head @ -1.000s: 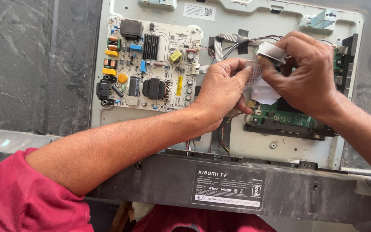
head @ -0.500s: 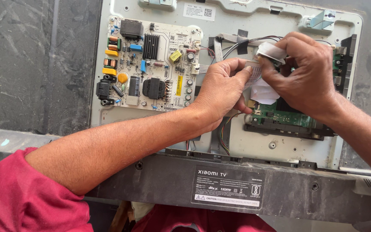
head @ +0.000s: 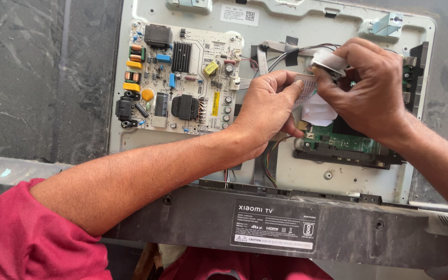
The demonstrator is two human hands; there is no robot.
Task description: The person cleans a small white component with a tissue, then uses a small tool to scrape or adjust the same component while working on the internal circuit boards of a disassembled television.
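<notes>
An opened television lies back-up with its grey metal chassis (head: 348, 181) exposed. My left hand (head: 268, 111) and my right hand (head: 366, 88) meet over the green main board (head: 343, 141) at the right. Both pinch a flat white ribbon cable (head: 317, 106) between fingers and thumbs; its upper end (head: 330, 59) curls over my right fingers. A white power supply board (head: 182, 78) with a black heatsink, coils and coloured capacitors sits left of my left hand. The part of the main board under my hands is hidden.
Grey flat cables and thin coloured wires (head: 276, 52) run from the power board toward my hands. The black bottom bezel (head: 193, 218) with a label (head: 275, 225) crosses the front. The dark panel back (head: 42, 78) fills the left. My red sleeve (head: 22, 238) is at lower left.
</notes>
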